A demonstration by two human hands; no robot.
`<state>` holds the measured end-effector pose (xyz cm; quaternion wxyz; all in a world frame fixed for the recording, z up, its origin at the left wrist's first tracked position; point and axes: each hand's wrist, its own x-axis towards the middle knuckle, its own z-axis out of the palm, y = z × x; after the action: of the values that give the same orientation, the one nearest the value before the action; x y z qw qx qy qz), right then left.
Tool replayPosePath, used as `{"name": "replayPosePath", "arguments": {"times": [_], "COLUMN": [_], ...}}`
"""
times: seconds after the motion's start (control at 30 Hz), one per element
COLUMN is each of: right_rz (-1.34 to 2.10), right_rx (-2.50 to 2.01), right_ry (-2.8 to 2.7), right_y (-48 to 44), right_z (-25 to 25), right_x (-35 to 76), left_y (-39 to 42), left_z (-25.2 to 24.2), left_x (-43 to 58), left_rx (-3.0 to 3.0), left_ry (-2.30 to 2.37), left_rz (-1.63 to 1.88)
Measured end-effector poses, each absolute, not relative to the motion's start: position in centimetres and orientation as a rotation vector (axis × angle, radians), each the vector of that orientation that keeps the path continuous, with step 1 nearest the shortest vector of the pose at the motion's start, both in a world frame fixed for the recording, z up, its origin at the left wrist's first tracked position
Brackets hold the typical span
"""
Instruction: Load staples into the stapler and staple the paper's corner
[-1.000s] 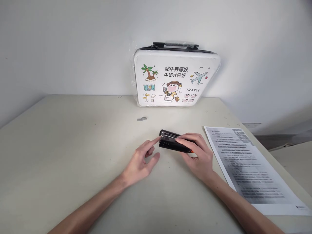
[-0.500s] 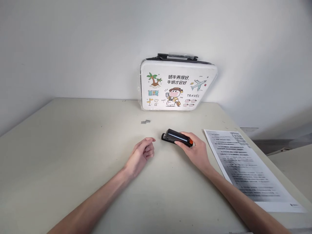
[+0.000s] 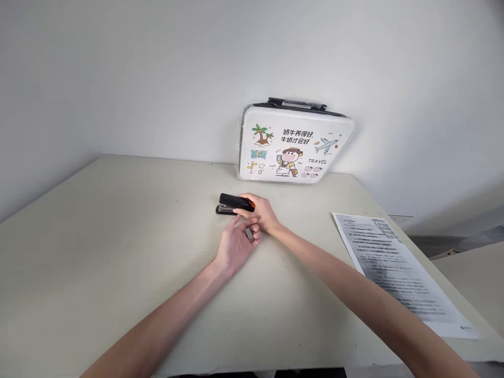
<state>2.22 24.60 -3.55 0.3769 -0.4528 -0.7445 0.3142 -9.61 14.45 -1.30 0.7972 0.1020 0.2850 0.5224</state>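
My right hand is closed around the rear of a black stapler with an orange part at its back end. The stapler's front points left, with a gap between its top and its base. Just below it, my left hand is turned palm up with fingers curled. A small grey strip of staples lies against those fingers. The fingertips of my left hand reach close to the right hand and the stapler; whether they touch cannot be made out.
A white case with cartoon prints and a black handle leans against the wall at the back of the table. On the right lies a printed sheet of paper, beside the table's right edge.
My right hand has carried the stapler left, above my left hand. The left hand has turned palm up, showing the staple strip. The grey strips on the table are no longer visible.
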Motion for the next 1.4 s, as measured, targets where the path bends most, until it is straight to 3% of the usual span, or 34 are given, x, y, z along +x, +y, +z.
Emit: {"name": "replayPosePath", "arguments": {"times": [0.2,0.33,0.53,1.07,1.4], "right_rz": [0.719,0.482,0.258,0.231,0.226], "right_rx": [-1.020,-0.994,-1.165,-1.240,-1.320], "right_ry": [-1.899,-1.905,-2.149,-2.043,-2.002], "right_y": [24.0,20.0,14.9,15.1,19.4], "right_z": [-2.2,-1.6,-2.1,-2.7,-4.0], "right_x": [3.3,5.6,6.4,13.6,19.8], "left_y": [14.8,14.9,14.8,14.2,15.1], "left_z": [-2.1,-2.3,-1.9,-1.0,-0.9], "left_x": [-9.9,-9.6,-9.4,-8.1,-9.8], "left_rx": [0.194,0.196,0.278,0.484,0.526], "left_ry": [0.615,0.594,0.627,0.689,0.728], "left_rz": [1.153,1.178,1.101,1.015,1.205]}}
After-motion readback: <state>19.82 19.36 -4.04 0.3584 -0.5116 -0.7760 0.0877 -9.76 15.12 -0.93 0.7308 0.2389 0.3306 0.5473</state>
